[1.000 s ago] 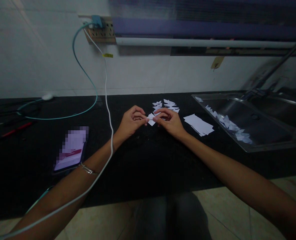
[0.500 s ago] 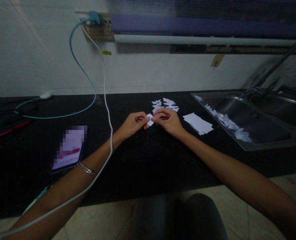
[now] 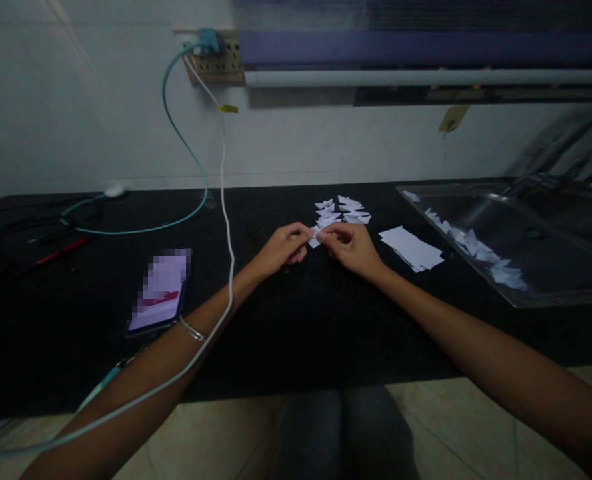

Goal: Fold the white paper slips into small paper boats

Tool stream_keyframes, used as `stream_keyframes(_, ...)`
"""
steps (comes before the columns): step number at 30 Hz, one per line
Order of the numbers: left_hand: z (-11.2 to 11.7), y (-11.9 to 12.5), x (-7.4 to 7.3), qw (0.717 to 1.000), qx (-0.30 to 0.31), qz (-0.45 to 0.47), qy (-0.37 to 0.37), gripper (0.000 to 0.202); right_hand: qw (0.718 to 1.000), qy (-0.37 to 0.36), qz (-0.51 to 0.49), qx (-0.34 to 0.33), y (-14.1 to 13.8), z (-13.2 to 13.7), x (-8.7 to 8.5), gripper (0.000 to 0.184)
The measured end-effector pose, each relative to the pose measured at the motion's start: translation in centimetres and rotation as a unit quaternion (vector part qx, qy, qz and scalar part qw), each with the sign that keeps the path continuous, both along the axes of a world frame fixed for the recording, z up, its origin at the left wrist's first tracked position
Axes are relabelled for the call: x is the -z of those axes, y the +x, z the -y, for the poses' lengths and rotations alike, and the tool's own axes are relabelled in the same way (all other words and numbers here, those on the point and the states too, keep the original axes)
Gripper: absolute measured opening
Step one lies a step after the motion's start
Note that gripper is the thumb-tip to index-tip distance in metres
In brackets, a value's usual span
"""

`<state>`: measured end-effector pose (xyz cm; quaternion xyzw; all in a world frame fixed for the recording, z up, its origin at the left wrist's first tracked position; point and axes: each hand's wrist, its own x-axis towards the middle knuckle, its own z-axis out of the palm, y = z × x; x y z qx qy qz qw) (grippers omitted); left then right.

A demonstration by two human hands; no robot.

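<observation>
Between my two hands is a small folded piece of white paper, mostly covered by the fingers. My left hand pinches its left side between thumb and fingers. On the other side, my right hand grips it the same way, the fingertips of both hands nearly meeting. Just behind the hands, several folded white paper boats stand in two rows on the black counter. To the right of my right hand lies a loose stack of white paper sheets.
More folded paper shapes line the left rim of a steel sink. A phone lies left of my left forearm. A white cable hangs from the wall socket across that forearm. A red pen-like object lies farther left.
The whole view has shifted, so everything sits farther right in the picture. Both hands still pinch the paper, and less of it shows between the fingers.
</observation>
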<state>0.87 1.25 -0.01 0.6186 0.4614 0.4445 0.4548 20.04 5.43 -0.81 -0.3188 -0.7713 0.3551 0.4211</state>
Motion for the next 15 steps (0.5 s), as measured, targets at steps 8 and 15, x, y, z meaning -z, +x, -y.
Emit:
stream_keyframes(8, -0.13, -0.53, -0.38, 0.991, 0.015, 0.081, -0.101, 0.043, 0.998, -0.016, -0.062, -0.014, -0.36, 0.49, 0.35, 0.025)
stream_keyframes(15, 0.5, 0.04, -0.44, 0.998, -0.041, 0.051, 0.018, 0.024, 0.989, -0.069, -0.122, -0.037, -0.54, 0.33, 0.17, 0.033)
